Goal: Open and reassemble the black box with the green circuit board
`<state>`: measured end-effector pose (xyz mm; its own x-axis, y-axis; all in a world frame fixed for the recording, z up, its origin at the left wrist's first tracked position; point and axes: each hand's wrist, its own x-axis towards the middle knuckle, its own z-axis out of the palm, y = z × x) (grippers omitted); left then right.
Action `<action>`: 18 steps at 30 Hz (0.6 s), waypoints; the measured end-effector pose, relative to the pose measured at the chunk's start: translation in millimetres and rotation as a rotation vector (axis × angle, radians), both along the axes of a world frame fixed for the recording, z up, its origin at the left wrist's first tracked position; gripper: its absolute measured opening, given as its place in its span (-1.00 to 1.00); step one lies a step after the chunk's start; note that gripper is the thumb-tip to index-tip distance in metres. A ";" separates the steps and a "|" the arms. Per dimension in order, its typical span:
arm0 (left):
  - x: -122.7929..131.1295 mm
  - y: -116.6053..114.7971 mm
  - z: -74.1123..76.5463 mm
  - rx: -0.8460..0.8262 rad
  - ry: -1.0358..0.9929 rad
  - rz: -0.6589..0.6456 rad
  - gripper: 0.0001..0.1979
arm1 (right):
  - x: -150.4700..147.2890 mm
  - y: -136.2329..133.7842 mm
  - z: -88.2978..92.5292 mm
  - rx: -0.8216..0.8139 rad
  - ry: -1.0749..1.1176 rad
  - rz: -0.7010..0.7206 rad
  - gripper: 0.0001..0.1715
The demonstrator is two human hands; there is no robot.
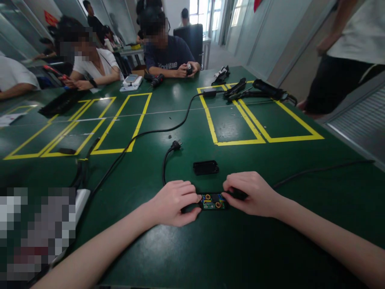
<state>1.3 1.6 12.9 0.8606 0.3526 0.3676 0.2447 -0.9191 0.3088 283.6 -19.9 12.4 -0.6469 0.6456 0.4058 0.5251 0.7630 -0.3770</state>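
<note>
An open black housing with a green circuit board (214,202) lies on the table between my hands, its copper-coloured ring coils facing up. My left hand (177,202) is closed at the housing's left end, around a black power cord. That cord's plug (176,145) lies beyond the hand, prongs to the right. At the right end, my right hand (251,192) pinches a thick black cable (239,194) close to the board. Just behind the board, apart from both hands, rests a hollow black plastic cover (206,167). My fingers partly hide both cord entries.
The green table (168,257) has yellow tape rectangles (240,142). A long black cable (156,131) crosses it to a small black adapter (209,92). Black tool parts (255,91) lie at the far right. Other people sit across the table; one person stands at right.
</note>
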 end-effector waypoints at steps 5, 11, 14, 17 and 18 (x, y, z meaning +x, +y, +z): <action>-0.2 -0.4 -4.3 0.010 0.016 0.010 -0.79 | -6.5 -1.0 -3.2 -0.087 0.006 -0.002 -0.85; 0.6 -1.2 -6.4 0.015 0.040 0.028 -0.80 | -6.7 -0.4 -2.6 -0.216 0.038 0.009 -0.87; 0.8 -1.0 -6.8 0.007 0.038 0.032 -0.79 | -7.9 0.3 -2.6 -0.308 0.068 -0.034 -0.86; 1.0 -1.4 -7.5 -0.005 0.048 0.046 -0.79 | -9.0 1.1 -2.7 -0.403 0.113 -0.060 -0.79; 1.1 -1.7 -7.7 -0.007 0.049 0.048 -0.79 | -9.3 1.2 -2.5 -0.426 0.127 -0.060 -0.77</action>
<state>2.5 -0.1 5.2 0.8594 0.3964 0.3230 0.3032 -0.9037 0.3024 274.3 -18.6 9.9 -0.5656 0.8070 0.1696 0.4929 0.4958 -0.7150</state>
